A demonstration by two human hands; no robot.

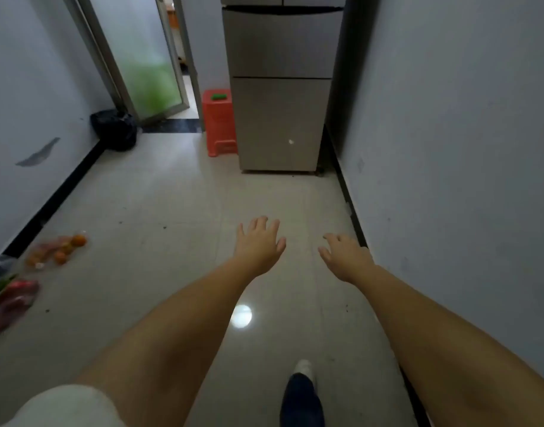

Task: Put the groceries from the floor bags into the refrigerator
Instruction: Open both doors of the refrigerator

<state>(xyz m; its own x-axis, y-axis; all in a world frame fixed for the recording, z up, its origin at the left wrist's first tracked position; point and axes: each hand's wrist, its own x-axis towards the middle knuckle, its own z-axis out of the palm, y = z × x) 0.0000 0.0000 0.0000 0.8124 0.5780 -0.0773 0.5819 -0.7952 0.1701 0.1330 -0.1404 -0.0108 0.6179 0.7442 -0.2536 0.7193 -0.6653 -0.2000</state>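
Grip: left hand point(258, 245) and right hand point(346, 257) spread, nothing held. Refrigerator point(283, 87): doors shut, ahead; unopened, loading is blocked. Red bag point(11, 298) and orange-fruit bag point(56, 249): on floor point(159, 211) by left wall; loose fruit may roll if lifted carelessly.

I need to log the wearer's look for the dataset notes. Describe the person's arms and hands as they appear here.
Both forearms are bare down to the left hand and right hand. No gloves, rings, watch or bracelets show on either. A white short sleeve covers the upper left arm at the bottom edge; the right arm's sleeve is out of view.
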